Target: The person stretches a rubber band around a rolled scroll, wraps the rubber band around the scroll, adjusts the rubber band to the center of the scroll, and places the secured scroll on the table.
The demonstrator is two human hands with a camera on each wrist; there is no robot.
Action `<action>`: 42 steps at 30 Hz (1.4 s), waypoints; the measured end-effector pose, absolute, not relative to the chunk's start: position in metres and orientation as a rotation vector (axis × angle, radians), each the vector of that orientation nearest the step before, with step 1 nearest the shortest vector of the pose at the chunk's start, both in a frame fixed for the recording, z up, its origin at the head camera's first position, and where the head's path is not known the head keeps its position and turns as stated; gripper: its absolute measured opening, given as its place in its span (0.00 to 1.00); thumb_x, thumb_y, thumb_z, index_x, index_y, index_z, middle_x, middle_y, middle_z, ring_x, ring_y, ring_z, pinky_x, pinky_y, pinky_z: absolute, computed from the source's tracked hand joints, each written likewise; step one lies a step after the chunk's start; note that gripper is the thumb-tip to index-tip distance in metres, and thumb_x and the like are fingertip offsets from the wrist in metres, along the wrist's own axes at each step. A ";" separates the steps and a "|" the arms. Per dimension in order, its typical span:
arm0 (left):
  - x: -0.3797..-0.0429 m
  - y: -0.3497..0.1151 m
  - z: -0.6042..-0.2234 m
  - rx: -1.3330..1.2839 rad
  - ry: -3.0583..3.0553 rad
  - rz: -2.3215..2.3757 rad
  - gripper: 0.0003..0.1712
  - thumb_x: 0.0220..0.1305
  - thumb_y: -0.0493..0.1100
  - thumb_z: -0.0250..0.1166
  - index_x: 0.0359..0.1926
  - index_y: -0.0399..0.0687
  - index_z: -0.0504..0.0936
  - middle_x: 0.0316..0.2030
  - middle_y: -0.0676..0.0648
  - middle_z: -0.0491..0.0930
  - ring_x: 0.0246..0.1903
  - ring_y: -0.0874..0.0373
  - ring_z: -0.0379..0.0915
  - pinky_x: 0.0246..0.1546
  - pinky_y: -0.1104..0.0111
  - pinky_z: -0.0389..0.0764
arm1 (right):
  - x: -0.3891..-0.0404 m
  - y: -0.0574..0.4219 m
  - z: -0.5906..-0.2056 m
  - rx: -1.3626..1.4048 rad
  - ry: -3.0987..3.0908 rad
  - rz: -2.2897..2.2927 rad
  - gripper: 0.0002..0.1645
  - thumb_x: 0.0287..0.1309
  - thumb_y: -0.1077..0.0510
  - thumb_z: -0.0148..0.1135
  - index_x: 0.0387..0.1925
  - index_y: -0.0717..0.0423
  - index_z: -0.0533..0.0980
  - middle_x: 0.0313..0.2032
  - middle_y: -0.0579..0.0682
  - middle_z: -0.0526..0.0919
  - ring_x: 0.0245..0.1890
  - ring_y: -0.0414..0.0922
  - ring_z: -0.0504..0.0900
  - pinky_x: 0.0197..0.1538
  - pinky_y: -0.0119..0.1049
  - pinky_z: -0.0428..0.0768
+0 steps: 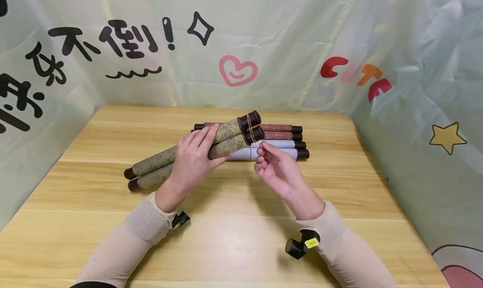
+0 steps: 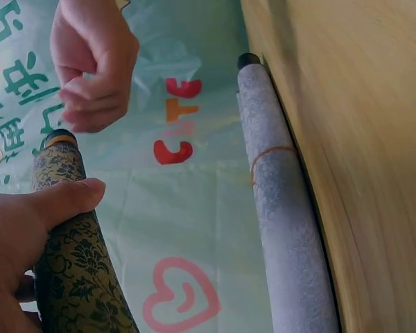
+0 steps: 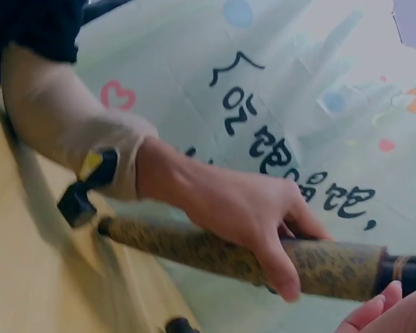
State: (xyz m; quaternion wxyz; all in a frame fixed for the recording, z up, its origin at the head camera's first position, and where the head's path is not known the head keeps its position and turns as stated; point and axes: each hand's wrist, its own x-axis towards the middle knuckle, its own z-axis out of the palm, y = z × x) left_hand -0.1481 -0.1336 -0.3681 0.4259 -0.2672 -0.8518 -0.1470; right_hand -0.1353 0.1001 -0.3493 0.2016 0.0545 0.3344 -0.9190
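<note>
Two scroll rolls covered in olive-gold floral fabric (image 1: 231, 147) lie side by side, with dark knobs at both ends. My left hand (image 1: 192, 156) grips them around the middle and holds them tilted, right end raised. A thin tan rubber band (image 1: 249, 126) loops around the right-end knobs. At that end, my right hand (image 1: 281, 170) pinches the band's lower part between thumb and fingertips. In the right wrist view the left hand (image 3: 246, 208) wraps the floral roll (image 3: 333, 267), and right fingertips (image 3: 383, 305) show beside the banded knob.
Behind the held rolls lie red patterned scrolls (image 1: 277, 135) and pale scrolls (image 1: 281, 153) with dark knobs, on the wooden table (image 1: 234, 237). A band (image 2: 270, 152) circles the pale ones. A printed fabric sheet (image 1: 286, 40) encloses the table's back and sides.
</note>
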 end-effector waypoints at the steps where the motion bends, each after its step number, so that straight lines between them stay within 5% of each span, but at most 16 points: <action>1: -0.148 -0.134 -0.368 -0.658 -2.137 -0.368 0.52 0.37 0.58 0.82 0.63 0.37 0.74 0.52 0.36 0.79 0.47 0.39 0.76 0.45 0.46 0.76 | -0.136 0.102 -0.349 0.137 0.977 -2.565 0.07 0.72 0.59 0.50 0.37 0.55 0.73 0.32 0.47 0.76 0.30 0.40 0.70 0.34 0.27 0.71; 13: -0.146 -0.136 -0.366 -0.651 -2.267 -0.328 0.52 0.40 0.58 0.81 0.65 0.39 0.73 0.54 0.38 0.79 0.50 0.42 0.75 0.48 0.46 0.76 | -0.141 0.113 -0.340 -0.162 1.479 -2.542 0.10 0.70 0.61 0.54 0.31 0.57 0.77 0.31 0.50 0.78 0.28 0.42 0.73 0.35 0.29 0.74; 29: -0.147 -0.133 -0.370 -0.700 -2.367 -0.263 0.51 0.44 0.63 0.77 0.64 0.40 0.74 0.53 0.37 0.80 0.48 0.39 0.77 0.47 0.46 0.78 | -0.153 0.130 -0.335 -0.363 2.056 -2.156 0.07 0.69 0.63 0.53 0.35 0.60 0.76 0.29 0.49 0.78 0.30 0.42 0.74 0.36 0.32 0.76; 36: -0.145 -0.129 -0.374 -0.734 -2.486 -0.181 0.50 0.48 0.64 0.74 0.67 0.42 0.71 0.56 0.38 0.78 0.51 0.39 0.76 0.52 0.45 0.76 | -0.159 0.133 -0.340 -0.389 2.342 -1.974 0.13 0.68 0.58 0.58 0.40 0.68 0.77 0.29 0.52 0.78 0.27 0.42 0.72 0.35 0.36 0.76; 42: -0.142 -0.126 -0.377 -0.734 -2.511 -0.138 0.49 0.49 0.64 0.73 0.67 0.42 0.71 0.55 0.39 0.78 0.51 0.40 0.76 0.48 0.47 0.77 | -0.158 0.132 -0.343 -0.419 2.743 -1.632 0.14 0.68 0.50 0.60 0.40 0.57 0.82 0.27 0.52 0.78 0.24 0.44 0.70 0.28 0.34 0.71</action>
